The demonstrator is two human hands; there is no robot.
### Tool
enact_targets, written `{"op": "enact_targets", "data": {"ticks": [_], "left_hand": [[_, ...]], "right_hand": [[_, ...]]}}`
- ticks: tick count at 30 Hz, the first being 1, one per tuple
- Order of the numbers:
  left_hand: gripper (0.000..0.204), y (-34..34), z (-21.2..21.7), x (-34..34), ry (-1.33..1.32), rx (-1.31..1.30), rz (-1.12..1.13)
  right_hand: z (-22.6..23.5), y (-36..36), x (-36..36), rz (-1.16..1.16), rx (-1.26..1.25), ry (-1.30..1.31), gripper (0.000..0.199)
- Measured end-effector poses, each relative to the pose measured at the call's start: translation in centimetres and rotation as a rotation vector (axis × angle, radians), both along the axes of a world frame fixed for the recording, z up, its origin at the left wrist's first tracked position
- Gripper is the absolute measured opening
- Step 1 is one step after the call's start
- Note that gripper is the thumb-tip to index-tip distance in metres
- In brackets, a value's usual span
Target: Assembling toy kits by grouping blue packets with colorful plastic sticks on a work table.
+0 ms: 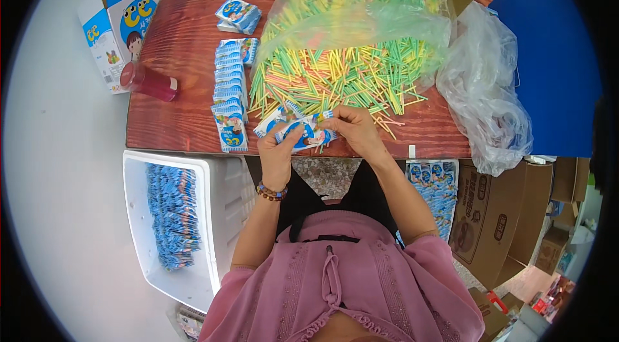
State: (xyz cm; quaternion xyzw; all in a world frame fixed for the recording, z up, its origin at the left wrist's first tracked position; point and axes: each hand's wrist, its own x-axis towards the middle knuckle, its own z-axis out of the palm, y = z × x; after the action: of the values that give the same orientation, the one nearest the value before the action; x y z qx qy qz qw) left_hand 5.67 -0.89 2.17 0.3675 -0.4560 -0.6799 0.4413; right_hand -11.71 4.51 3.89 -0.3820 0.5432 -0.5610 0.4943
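Note:
My left hand [277, 156], with a beaded bracelet at its wrist, pinches a small blue-and-white packet [313, 138] at the table's front edge. The fingers of my right hand [358, 133] are closed at the packet's upper right corner. Whether a thin stick is between them is too small to tell. Another packet [276, 117] lies partly behind my left fingers. Just beyond both hands spreads a large heap of thin yellow, green and pink sticks [342, 74]. Left of the heap, a row of overlapping packets [230, 128] runs away from me, with a small stack of packets [238, 13] farther back.
Clear plastic [361, 23] covers the far heap; a crumpled bag [483, 97] hangs over the table's right edge. A red-lidded jar [151, 81] lies at left by printed boxes [134, 10]. Below stand a white bin [209, 213] of packets, another packet container [433, 190] and a carton [493, 219].

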Motion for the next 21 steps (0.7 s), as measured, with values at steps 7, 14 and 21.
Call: {"op": "enact_targets", "data": {"ticks": [7,14,21], "left_hand": [[0.016,0.7,-1.2,0.2,0.064,0.114,-0.006],[0.017,0.5,-0.3,-0.6,0.249,0.289,0.086],[0.015,0.9,-0.2,-0.6,0.226,0.298,0.092]], "right_hand": [[-2.6,0.7,0.2,-0.046,-0.045,0.009,0.026],[-1.1,1.8,-2.0,-0.071,-0.087,-0.115,0.006],[-0.5,3.1,0.3,0.142,-0.345,0.331,0.013]]}}
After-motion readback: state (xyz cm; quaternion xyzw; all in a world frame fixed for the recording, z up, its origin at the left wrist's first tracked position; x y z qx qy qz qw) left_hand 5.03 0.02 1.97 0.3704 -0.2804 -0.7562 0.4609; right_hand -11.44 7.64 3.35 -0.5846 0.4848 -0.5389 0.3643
